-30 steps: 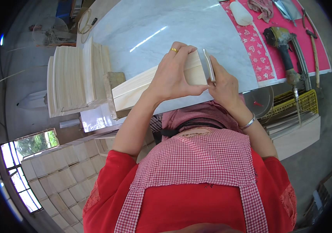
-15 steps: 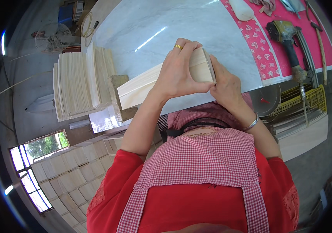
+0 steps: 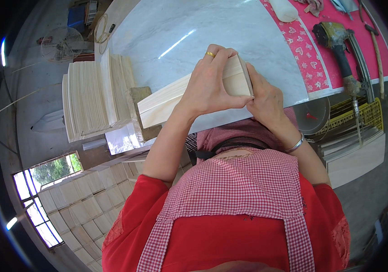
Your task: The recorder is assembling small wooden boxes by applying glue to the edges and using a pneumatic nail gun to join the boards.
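Pale wooden boards (image 3: 161,108), lying together as a long narrow piece, rest on the table close in front of me. My left hand (image 3: 205,86) spans them near their right end, thumb on the near side and fingers over the far side. A thin end board (image 3: 246,76) stands upright across that right end. My right hand (image 3: 267,99) is closed against its outer face, with some fingertips hidden behind the wood. The left ends of the boards lie by a worn block (image 3: 146,130).
A tall stack of thin boards (image 3: 89,99) stands at the left. On the pink cloth at the right lie a nail gun (image 3: 336,45), a hammer (image 3: 371,31) and a white bottle (image 3: 284,10). Below that edge are a yellow crate (image 3: 370,113) and more boards (image 3: 357,158).
Both hands keep the same hold on the boards. The whole view has shifted very slightly; nothing was picked up or let go.
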The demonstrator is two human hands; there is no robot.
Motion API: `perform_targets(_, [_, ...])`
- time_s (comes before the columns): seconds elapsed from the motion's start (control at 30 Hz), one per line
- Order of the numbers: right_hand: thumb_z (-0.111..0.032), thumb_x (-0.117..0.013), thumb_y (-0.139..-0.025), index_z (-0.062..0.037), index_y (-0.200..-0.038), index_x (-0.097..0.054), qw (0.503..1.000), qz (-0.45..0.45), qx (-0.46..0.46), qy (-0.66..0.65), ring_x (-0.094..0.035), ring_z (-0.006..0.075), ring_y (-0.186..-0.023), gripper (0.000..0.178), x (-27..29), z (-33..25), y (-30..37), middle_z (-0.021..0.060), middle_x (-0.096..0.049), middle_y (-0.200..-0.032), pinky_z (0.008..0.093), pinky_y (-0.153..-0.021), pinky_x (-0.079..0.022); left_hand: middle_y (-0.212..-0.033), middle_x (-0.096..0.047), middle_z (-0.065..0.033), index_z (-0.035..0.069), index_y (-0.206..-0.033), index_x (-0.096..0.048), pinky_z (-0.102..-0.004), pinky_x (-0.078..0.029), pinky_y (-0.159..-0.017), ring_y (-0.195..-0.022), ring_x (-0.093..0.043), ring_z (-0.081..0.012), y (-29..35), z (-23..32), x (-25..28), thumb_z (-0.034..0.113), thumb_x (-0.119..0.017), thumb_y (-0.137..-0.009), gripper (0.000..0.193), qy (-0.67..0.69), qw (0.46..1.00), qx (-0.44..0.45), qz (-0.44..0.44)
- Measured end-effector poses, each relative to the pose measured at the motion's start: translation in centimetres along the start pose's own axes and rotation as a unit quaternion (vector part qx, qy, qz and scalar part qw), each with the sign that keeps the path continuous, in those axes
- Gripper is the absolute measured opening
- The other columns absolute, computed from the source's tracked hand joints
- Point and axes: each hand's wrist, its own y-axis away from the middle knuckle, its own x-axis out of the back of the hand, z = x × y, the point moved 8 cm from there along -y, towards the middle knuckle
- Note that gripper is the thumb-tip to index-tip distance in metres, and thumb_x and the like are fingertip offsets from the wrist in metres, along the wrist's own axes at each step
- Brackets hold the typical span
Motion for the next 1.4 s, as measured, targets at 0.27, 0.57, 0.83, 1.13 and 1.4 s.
perform_targets(0.27, [-0.007, -0.073, -0.070, -0.0025, -0.143, -0.040, 1.000, -0.002, -0.001, 0.005, -0.067, 0.0348, -0.079, 0.080, -0.1, 0.0, -0.1, 0.0145, -0.064, -0.100, 0.0425, -0.064, -0.055, -0.113, -0.052, -0.0141, 0.004, -0.120, -0.054, -0.0414, -0.052, -0.087, -0.103, -0.057, -0.0314, 0.1, -0.1, 0.0, 0.033, -0.088, -0.053, 0.081, 0.003, 1.000, -0.002, -0.003])
perform_targets(0.57, [-0.006, -0.072, -0.070, -0.0031, -0.142, -0.041, 1.000, 0.003, -0.007, -0.008, -0.067, 0.0346, -0.080, 0.079, 0.0, 0.1, -0.1, 0.0144, -0.064, -0.101, 0.0423, -0.064, -0.055, -0.115, -0.052, -0.0143, 0.003, -0.120, -0.054, -0.0415, -0.051, -0.087, -0.104, -0.056, -0.0314, -0.2, 0.0, -0.4, 0.032, -0.088, -0.052, 0.082, 0.005, 1.000, 0.004, -0.009])
perform_targets(0.83, [-0.008, -0.074, -0.071, -0.0046, -0.139, -0.046, 0.997, 0.046, 0.000, -0.070, -0.065, 0.0332, -0.074, 0.074, 1.6, -0.2, 0.4, 0.0129, -0.063, -0.095, 0.0407, -0.061, -0.053, -0.115, -0.052, -0.0147, 0.001, -0.121, -0.053, -0.0411, -0.051, -0.087, -0.105, -0.056, -0.0316, 0.1, 0.0, -0.4, 0.031, -0.088, -0.052, 0.083, -0.015, 1.000, -0.019, 0.009])
perform_targets(1.13, [0.004, -0.076, -0.070, -0.0030, -0.115, -0.066, 0.962, 0.205, 0.084, -0.158, -0.060, 0.0245, -0.068, 0.047, 4.1, -2.3, 3.9, 0.0082, -0.060, -0.087, 0.0340, -0.056, -0.048, -0.113, -0.052, -0.0181, -0.002, -0.120, -0.053, -0.0422, -0.050, -0.085, -0.101, -0.056, -0.0348, -0.1, 0.3, 0.0, 0.034, -0.089, -0.053, 0.085, -0.018, 0.999, -0.036, 0.012])
perform_targets(1.4, [0.007, -0.074, -0.068, -0.0010, -0.106, -0.068, 0.953, 0.243, 0.117, -0.136, -0.059, 0.0239, -0.065, 0.039, 4.5, -2.7, 3.9, 0.0075, -0.060, -0.083, 0.0347, -0.057, -0.048, -0.110, -0.054, -0.0159, -0.001, -0.116, -0.053, -0.0408, -0.050, -0.085, -0.100, -0.057, -0.0319, -0.2, 0.5, -0.1, 0.032, -0.089, -0.052, 0.080, -0.024, 0.999, -0.037, 0.015])
